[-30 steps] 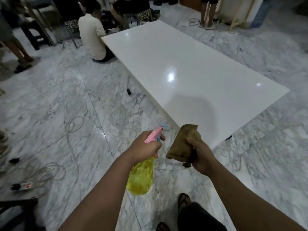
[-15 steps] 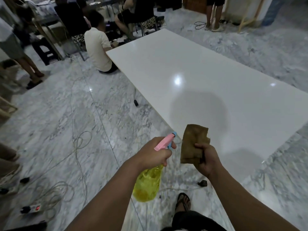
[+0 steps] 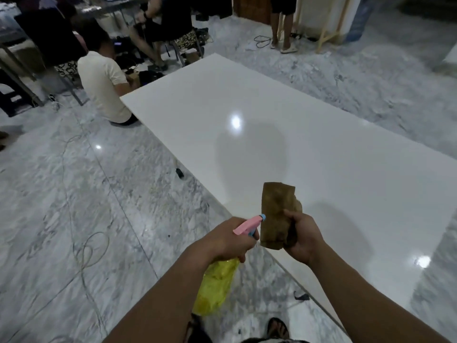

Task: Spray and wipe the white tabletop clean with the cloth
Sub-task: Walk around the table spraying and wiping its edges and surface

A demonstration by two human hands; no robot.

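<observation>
A long glossy white tabletop stretches from the near right to the far middle. My left hand grips a spray bottle with a yellow body and a pink trigger head, its blue nozzle pointing toward the table's near left edge. My right hand holds a folded brown cloth upright just above the table's near edge. The two hands are close together, the nozzle almost at the cloth.
A person in a pale shirt sits on the marble floor at the table's far left corner. More people and chairs stand beyond. Cables lie looped on the floor to the left. My sandalled foot is below.
The view has come closer to the table, which now fills more of the right side. Both hands moved forward over its near edge, and the cloth stands more upright.
</observation>
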